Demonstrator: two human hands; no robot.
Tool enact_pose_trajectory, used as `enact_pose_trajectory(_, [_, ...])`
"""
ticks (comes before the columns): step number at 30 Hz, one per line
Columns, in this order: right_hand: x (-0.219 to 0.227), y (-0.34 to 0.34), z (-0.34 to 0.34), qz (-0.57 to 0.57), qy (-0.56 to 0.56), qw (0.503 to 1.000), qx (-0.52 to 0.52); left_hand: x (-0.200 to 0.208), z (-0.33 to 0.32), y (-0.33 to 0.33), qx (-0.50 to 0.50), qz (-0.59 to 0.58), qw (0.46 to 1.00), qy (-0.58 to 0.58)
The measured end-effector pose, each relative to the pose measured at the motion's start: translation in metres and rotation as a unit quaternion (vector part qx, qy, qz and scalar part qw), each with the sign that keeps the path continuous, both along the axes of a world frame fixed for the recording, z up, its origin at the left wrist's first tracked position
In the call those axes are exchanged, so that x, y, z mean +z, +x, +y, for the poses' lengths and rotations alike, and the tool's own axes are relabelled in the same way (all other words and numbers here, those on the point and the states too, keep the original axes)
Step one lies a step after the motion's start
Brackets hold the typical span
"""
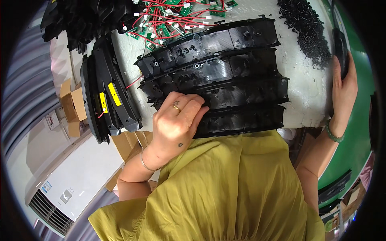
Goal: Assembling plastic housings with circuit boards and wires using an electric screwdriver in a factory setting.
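Note:
Several curved black plastic housings (253, 64) lie in a stack of rows before me, their hollow sides up with screw posts showing. Over the left part of the nearer rows is my left hand (175, 122), fingers pinched together and pointing down at a housing; whatever they hold is hidden. At the right edge of the white work surface, my right hand (345, 90) has thumb and fingers around the lower end of a slim black tool (340, 50), which looks like an electric screwdriver. Its far end runs up out toward the rim of the picture.
Small green circuit boards with red wires (173, 18) lie in a heap at the back. A pile of black screws (303, 28) spreads at the back right. Black parts with yellow labels (114, 94) stand at the left, near more black pieces (88, 20) and a cardboard box (73, 106).

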State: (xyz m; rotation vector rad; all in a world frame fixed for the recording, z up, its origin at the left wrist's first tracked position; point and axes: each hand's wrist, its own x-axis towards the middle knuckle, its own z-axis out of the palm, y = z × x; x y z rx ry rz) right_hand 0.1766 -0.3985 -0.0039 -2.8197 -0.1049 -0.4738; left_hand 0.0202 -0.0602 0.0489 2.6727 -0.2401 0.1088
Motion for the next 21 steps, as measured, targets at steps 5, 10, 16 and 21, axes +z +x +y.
enact_pose_trajectory(5, [0.009,-0.003,-0.001,-0.002,0.021,1.000,0.011,0.027,0.012,0.029,-0.008,-0.015,0.999,-0.046])
enact_pose_trajectory(10, [0.006,-0.009,0.016,0.002,0.026,1.000,-0.002,0.025,-0.007,0.109,-0.115,-0.034,0.985,-0.128])
enact_pose_trajectory(16, [0.010,-0.011,0.023,-0.005,0.039,0.999,-0.016,-0.025,-0.044,0.208,-0.172,-0.054,0.980,-0.086])
enact_pose_trajectory(21, [0.012,-0.011,0.022,-0.002,0.048,0.999,-0.022,-0.043,-0.057,0.227,-0.160,-0.039,0.983,-0.081])
